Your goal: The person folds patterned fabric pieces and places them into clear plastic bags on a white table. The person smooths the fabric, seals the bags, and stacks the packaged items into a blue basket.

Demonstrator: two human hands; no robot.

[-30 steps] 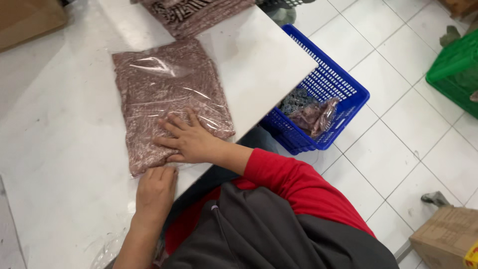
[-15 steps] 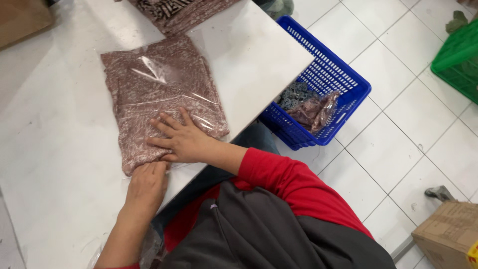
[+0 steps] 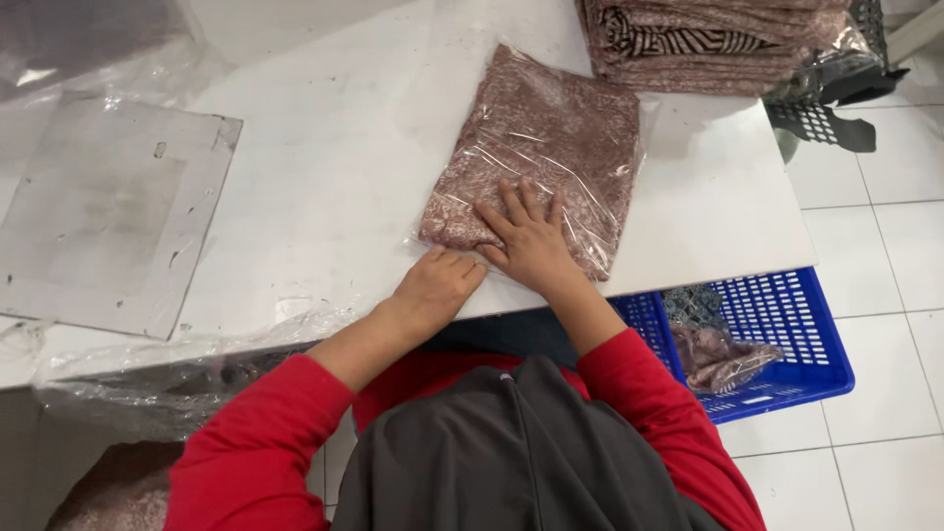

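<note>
A head-worn camera looks straight down at a white tabletop (image 3: 324,187) and at the person's own two arms in red sleeves.

At the far left, a flat sheet of clear, scuffed plastic (image 3: 108,216) lies on the tabletop, well apart from both hands. Loose, crumpled clear film (image 3: 167,379) hangs over the near edge below it.

Moving right, the left hand (image 3: 435,285) rests at the near edge of the tabletop. Its fingers are curled in together, knuckles up, pressing at the near left corner of a bagged garment (image 3: 541,147); whether they pinch the plastic cannot be told.

Just beside it, touching or nearly so, the right hand (image 3: 531,241) lies flat and palm down, fingers spread apart, on the near end of the same package. It grips nothing; it only presses.

The bagged garment is a folded, mauve-pink patterned fabric sealed in a clear bag. It lies flat on the tabletop and runs away from the hands, its long axis tilted up and to the right, so most of its length lies beyond the fingertips. Both hands are at its near end, and the right hand lies further onto it than the left.

Further right and at the top edge, a stack of similar folded fabrics (image 3: 708,39) lies near the package's far end without touching it.

At the lower right, under the tabletop's edge, a blue plastic basket (image 3: 787,339) stands on the white tiled floor (image 3: 885,226) with bagged fabric inside.
</note>
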